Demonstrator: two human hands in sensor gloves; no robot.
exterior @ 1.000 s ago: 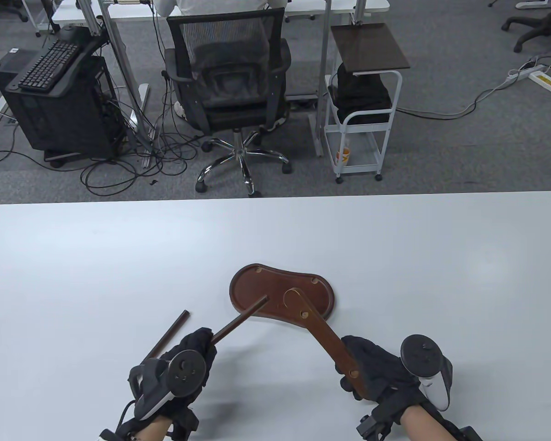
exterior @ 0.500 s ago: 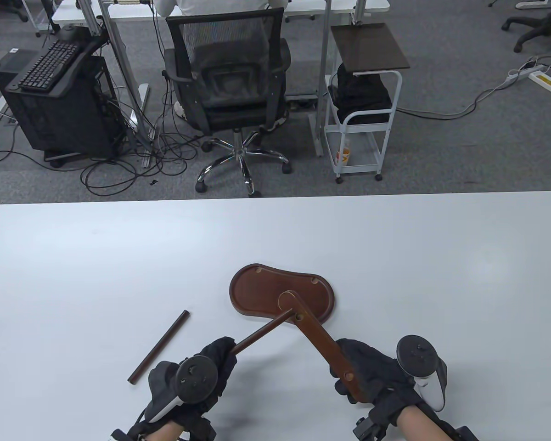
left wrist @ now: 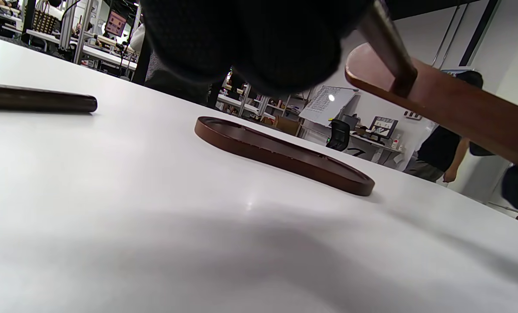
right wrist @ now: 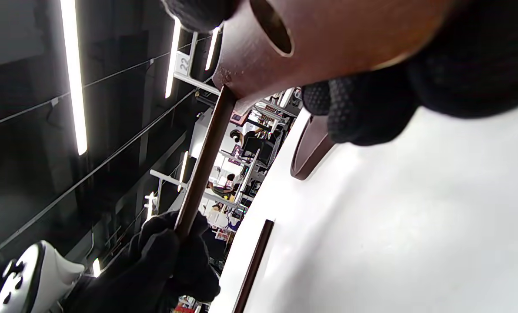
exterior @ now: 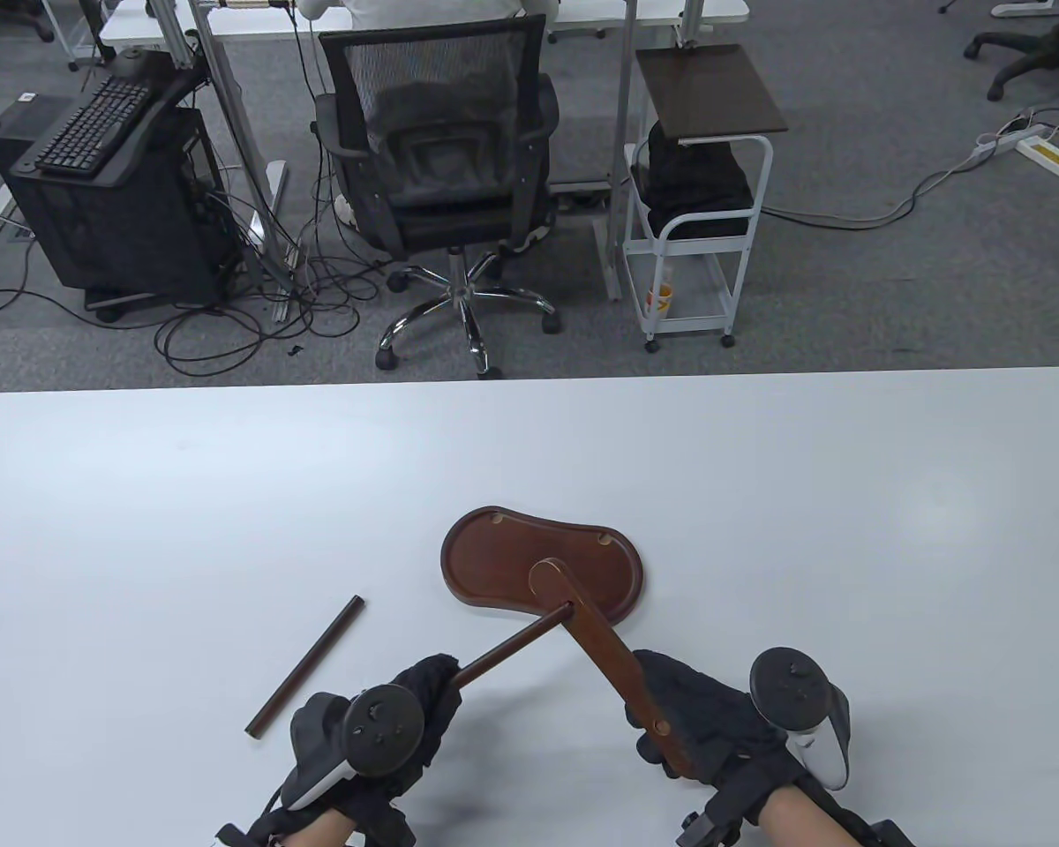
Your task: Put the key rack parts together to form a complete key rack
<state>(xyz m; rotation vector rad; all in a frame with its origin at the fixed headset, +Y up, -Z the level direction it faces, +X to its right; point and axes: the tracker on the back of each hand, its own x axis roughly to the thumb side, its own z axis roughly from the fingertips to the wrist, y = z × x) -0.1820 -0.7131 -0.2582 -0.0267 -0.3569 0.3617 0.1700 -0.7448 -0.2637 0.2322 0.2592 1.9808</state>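
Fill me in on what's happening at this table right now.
A person in sensor gloves is assembling a wooden key rack. The right hand holds a flat wooden post up off the table, while the left hand grips a dark rod with its tip meeting a hole near the post's upper end. The oval base lies flat on the white table, and a second rod lies loose to the left.

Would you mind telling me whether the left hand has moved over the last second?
Yes. The left hand has shifted rightward, away from the loose rod lying on the table, carrying its held rod to the upright board.
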